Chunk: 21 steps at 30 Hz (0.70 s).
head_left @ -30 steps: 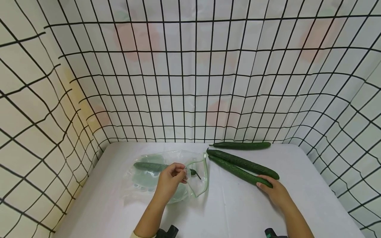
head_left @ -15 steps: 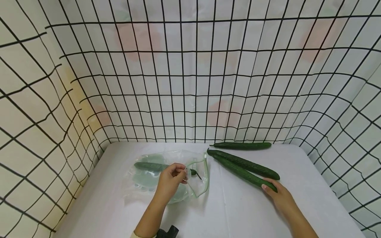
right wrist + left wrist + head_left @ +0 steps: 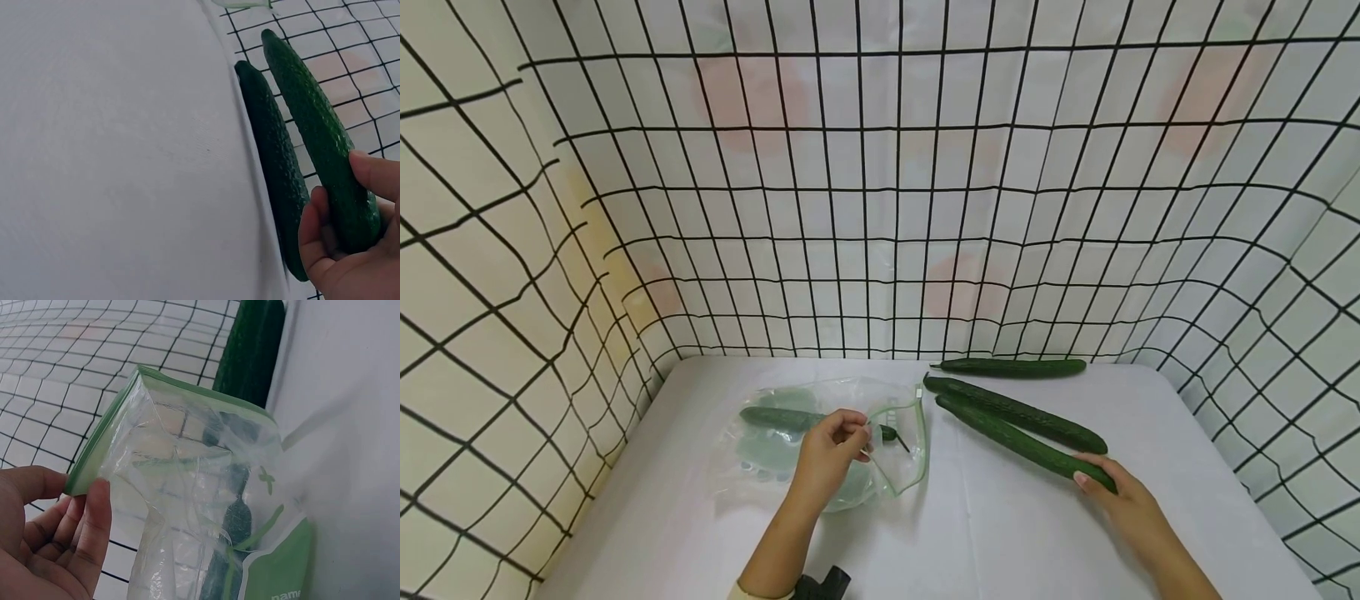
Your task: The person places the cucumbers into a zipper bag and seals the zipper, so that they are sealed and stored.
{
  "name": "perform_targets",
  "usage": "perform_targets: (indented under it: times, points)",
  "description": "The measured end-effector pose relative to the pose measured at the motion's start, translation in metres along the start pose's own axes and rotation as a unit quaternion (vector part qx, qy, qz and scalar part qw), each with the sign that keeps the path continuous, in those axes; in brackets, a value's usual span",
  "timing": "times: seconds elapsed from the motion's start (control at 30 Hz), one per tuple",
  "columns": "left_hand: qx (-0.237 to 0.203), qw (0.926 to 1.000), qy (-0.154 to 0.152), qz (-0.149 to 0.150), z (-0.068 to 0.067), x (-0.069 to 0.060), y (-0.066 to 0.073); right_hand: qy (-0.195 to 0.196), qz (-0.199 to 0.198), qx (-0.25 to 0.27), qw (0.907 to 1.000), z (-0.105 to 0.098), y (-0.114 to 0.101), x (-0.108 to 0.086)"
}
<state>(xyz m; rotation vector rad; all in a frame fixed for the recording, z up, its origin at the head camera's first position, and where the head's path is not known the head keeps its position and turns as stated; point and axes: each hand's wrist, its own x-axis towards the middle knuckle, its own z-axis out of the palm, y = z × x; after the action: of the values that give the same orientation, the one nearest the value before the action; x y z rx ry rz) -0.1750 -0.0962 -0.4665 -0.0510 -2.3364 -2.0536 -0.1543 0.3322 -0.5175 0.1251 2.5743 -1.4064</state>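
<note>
My left hand (image 3: 833,442) pinches the green-trimmed mouth of a clear zip bag (image 3: 853,492) with thumb and fingers; the left wrist view shows the bag's mouth (image 3: 206,394) standing apart. Inside the bag lies a cucumber (image 3: 775,419), partly hidden by the hand, its thin stem toward the mouth. On the right, my right hand (image 3: 1127,507) grips the near end of a second cucumber (image 3: 1022,442), which slants toward the bag; its bumpy skin (image 3: 312,119) is plain in the right wrist view. Just behind it lies another cucumber (image 3: 1022,412).
One more cucumber (image 3: 1011,367) lies along the back edge of the white table (image 3: 970,533). Black wire-grid panels (image 3: 895,208) over pale sheeting stand at the back and both sides. A dark device (image 3: 823,583) sits at my left wrist.
My right hand has drawn its cucumber right and toward me, so its far end has slid away from the cucumber behind it. The left hand and bag stay nearly where they were.
</note>
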Motion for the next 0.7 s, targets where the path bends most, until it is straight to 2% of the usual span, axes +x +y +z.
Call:
perform_targets:
  times: [0.33,0.57,0.7]
  points:
    - [-0.002,1.0,0.0,0.001,0.0,0.001,-0.001,-0.019,-0.054,0.051,0.9971,-0.008,-0.006,-0.009]
    - [0.001,1.0,0.001,0.001,-0.001,0.001,-0.001,0.003,-0.081,0.001,0.9967,-0.003,-0.011,-0.01]
    - [0.0,1.0,0.002,0.001,-0.001,0.001,-0.002,0.004,-0.098,0.0,0.9951,0.002,-0.014,-0.009]
